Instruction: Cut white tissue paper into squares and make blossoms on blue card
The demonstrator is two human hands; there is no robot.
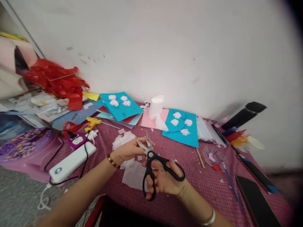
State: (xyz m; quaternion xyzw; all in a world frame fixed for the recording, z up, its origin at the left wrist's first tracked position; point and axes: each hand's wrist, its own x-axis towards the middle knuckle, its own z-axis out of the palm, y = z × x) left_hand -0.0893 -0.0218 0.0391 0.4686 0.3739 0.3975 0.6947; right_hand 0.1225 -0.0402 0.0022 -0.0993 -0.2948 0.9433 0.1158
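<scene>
My right hand [165, 179] holds a pair of black-handled scissors [151, 154], with fingers through the loops and the blades spread apart. Beside the blades is my left hand [129, 150], its fingers closed together in a pinch. What they hold, if anything, is too small to make out. White tissue paper [133, 176] lies on the cloth under both hands, and a crumpled white piece [123, 138] sits behind my left hand. Two blue cards, a right one [191, 123] and a left one [130, 110], carry pale pink fluffy flowers with drawn stems.
A white roll [156, 107] stands on pink paper against the wall. To the left are a yellow glue gun [92, 124], a white power strip [72, 162] with cords and a pink stool [30, 151]. A paintbrush [233, 186] and a dark phone [257, 201] lie right.
</scene>
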